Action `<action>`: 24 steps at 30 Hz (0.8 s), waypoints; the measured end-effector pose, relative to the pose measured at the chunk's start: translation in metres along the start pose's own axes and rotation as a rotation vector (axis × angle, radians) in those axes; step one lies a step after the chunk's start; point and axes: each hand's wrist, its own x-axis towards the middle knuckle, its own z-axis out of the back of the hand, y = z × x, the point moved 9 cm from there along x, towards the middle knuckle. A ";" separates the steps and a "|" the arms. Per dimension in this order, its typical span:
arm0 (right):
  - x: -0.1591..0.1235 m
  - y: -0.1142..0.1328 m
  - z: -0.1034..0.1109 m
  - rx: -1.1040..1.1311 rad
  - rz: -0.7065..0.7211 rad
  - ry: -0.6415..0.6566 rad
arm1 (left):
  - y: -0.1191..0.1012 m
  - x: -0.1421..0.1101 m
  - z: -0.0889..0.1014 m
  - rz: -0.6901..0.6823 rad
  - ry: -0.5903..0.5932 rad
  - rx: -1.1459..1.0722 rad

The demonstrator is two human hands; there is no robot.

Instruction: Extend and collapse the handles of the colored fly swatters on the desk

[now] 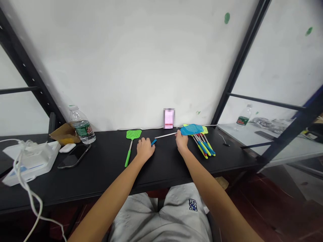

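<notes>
A blue fly swatter (166,135) with a metal shaft lies crosswise between my two hands, its head to the right. My left hand (145,149) is closed over the blue handle, most of which it hides. At the other end, my right hand (181,141) grips the swatter where the shaft meets the blue head. Left of my left hand, a green fly swatter (131,144) rests on the black tabletop with its head toward the wall. To the right, partly under the blue head, lies a pile of fly swatters (205,146) with blue, yellow and red handles.
A phone (169,118) with a blurred screen leans on the wall. At left are a water bottle (82,126), a cardboard box (66,133), a white case (67,148), a dark phone (74,156) and white cables (19,164). Black metal posts (238,64) frame the black table (106,181).
</notes>
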 end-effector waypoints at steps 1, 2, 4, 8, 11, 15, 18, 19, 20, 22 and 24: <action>0.000 -0.001 0.003 -0.014 -0.022 -0.029 | -0.002 0.001 -0.002 -0.020 0.017 -0.002; 0.000 -0.002 0.004 -0.023 -0.038 -0.047 | -0.003 0.002 -0.004 -0.038 0.029 -0.009; 0.000 -0.001 0.006 -0.033 -0.043 -0.064 | -0.004 0.004 -0.006 -0.062 0.043 -0.035; -0.001 0.002 0.012 -0.034 -0.050 -0.107 | -0.003 0.007 -0.008 -0.060 0.037 -0.101; -0.001 0.003 0.016 -0.036 -0.085 -0.128 | -0.001 0.008 -0.007 -0.042 0.012 -0.123; -0.001 0.004 0.016 -0.070 -0.090 -0.107 | 0.000 0.007 -0.004 -0.026 -0.002 -0.143; 0.001 0.006 0.010 -0.108 -0.028 -0.055 | 0.001 0.006 -0.004 -0.018 -0.003 -0.150; 0.002 0.007 0.007 -0.117 0.008 -0.031 | 0.001 0.006 -0.004 -0.016 -0.004 -0.148; 0.003 0.009 0.005 -0.124 0.045 -0.009 | 0.002 0.006 -0.004 -0.015 -0.006 -0.145; 0.004 0.010 0.002 -0.123 0.091 0.017 | 0.002 0.006 -0.004 -0.020 -0.011 -0.133; 0.005 0.009 0.001 -0.109 0.102 0.039 | 0.002 0.006 -0.004 -0.027 -0.014 -0.121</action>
